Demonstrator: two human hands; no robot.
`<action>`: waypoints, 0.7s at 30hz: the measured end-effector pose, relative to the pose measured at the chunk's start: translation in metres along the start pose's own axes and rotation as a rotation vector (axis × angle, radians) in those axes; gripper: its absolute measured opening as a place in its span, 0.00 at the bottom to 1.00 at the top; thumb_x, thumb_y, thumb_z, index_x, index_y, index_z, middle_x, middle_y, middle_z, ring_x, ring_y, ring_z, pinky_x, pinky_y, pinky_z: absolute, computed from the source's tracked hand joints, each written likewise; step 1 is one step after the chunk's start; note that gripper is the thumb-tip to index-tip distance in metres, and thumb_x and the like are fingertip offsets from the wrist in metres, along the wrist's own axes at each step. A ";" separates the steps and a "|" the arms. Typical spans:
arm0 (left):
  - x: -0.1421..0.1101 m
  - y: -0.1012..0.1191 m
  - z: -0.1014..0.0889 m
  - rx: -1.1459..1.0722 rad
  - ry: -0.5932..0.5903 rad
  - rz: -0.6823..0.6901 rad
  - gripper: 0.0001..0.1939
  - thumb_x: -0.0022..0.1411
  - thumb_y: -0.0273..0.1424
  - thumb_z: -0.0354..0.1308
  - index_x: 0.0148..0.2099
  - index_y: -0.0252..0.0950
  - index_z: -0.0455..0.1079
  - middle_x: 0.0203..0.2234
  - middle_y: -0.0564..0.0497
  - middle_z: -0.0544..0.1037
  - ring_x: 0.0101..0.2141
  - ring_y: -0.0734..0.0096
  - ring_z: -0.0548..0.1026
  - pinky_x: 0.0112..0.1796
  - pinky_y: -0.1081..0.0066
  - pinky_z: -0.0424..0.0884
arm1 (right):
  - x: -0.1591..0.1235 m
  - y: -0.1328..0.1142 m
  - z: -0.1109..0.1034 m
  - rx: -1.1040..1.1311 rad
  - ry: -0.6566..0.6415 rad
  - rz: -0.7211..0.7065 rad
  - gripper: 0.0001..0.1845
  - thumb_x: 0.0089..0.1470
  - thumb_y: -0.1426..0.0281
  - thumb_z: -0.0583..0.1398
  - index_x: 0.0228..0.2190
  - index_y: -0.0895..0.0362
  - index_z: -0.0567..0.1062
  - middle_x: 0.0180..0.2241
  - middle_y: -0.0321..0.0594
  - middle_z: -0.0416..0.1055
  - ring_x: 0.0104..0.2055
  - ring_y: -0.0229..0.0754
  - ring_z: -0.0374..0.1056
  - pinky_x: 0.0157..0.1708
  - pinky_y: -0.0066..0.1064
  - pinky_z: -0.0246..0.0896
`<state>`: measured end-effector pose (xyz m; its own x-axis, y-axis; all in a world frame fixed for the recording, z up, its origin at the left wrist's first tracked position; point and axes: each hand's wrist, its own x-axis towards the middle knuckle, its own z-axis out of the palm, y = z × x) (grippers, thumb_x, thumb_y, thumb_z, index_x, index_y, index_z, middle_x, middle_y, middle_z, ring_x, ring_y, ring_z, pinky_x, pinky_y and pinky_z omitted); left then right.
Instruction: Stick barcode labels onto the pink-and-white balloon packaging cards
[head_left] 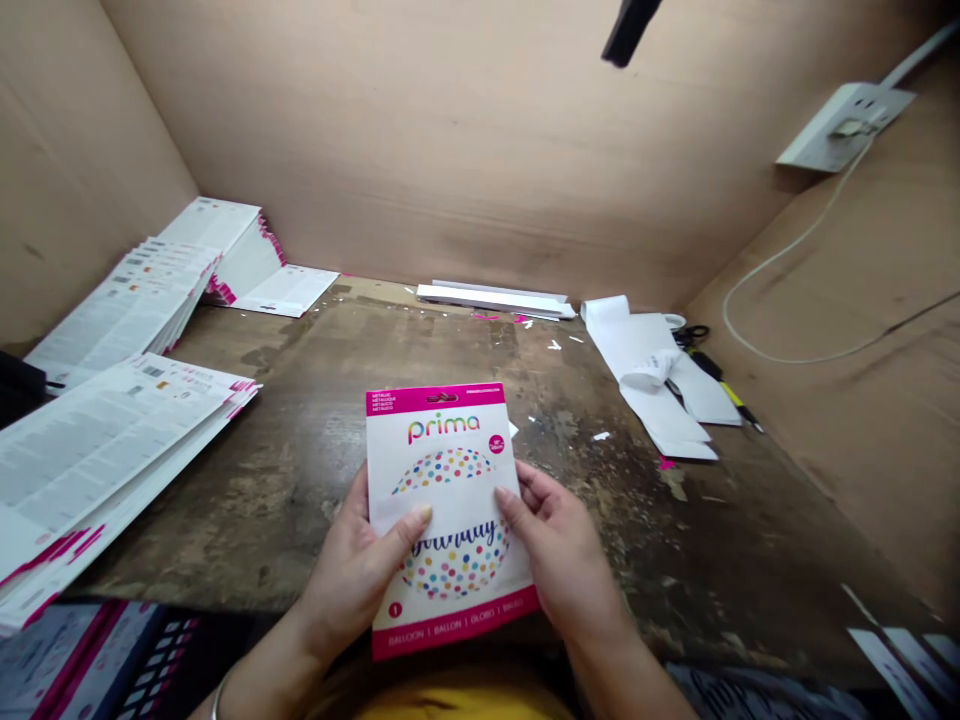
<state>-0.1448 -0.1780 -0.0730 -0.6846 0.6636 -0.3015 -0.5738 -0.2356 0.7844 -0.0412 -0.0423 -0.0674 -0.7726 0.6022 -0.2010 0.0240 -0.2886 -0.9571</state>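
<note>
Both hands hold a balloon packet [450, 610] upright above the near edge of the table, its front facing me. It has pink bands at top and bottom, the word "prima" and a dotted round balloon picture. A white strip [442, 508] lies across the middle of the picture and covers part of the lettering. My left hand [360, 570] grips the left side, thumb on the strip and fingers behind. My right hand [559, 545] grips the right side, its thumb near the strip's right end. The fingers behind the packet are mostly hidden.
Stacks of printed packets [112, 440] fill the table's left side. White folded strips [495, 300] lie along the back wall. At right are curled white paper [652, 370], scissors [694, 335] and a yellow-black cutter [720, 380]. A power socket [847, 125] with a cable hangs on the right wall.
</note>
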 end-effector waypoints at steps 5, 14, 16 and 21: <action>0.006 -0.005 -0.003 -0.034 -0.054 -0.001 0.39 0.52 0.30 0.65 0.60 0.43 0.48 0.47 0.43 0.75 0.44 0.52 0.75 0.42 0.55 0.74 | 0.009 -0.013 -0.012 0.357 -0.303 0.297 0.15 0.51 0.72 0.64 0.42 0.62 0.74 0.41 0.50 0.76 0.44 0.51 0.72 0.47 0.47 0.64; 0.005 0.004 -0.005 0.042 -0.013 -0.002 0.26 0.57 0.43 0.59 0.53 0.38 0.59 0.51 0.41 0.71 0.49 0.55 0.72 0.46 0.59 0.71 | 0.013 -0.012 -0.017 0.433 -0.096 0.350 0.20 0.50 0.71 0.65 0.45 0.57 0.71 0.43 0.49 0.75 0.44 0.51 0.72 0.49 0.51 0.62; 0.005 0.007 -0.007 -0.084 0.000 -0.157 0.28 0.58 0.50 0.52 0.51 0.34 0.62 0.49 0.38 0.73 0.49 0.52 0.72 0.45 0.58 0.71 | 0.013 -0.013 -0.021 0.456 -0.028 0.337 0.22 0.49 0.70 0.65 0.47 0.57 0.71 0.43 0.49 0.75 0.44 0.52 0.72 0.49 0.52 0.61; 0.014 -0.002 -0.003 -0.349 -0.190 -0.399 0.22 0.60 0.44 0.54 0.44 0.28 0.69 0.37 0.36 0.79 0.41 0.51 0.77 0.42 0.55 0.72 | 0.014 -0.009 -0.024 0.477 -0.045 0.417 0.22 0.49 0.69 0.63 0.47 0.57 0.70 0.44 0.51 0.74 0.45 0.54 0.71 0.49 0.53 0.61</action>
<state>-0.1546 -0.1703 -0.0809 -0.3092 0.8581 -0.4099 -0.9085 -0.1390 0.3942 -0.0372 -0.0136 -0.0670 -0.7857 0.3385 -0.5178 0.0514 -0.7984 -0.5999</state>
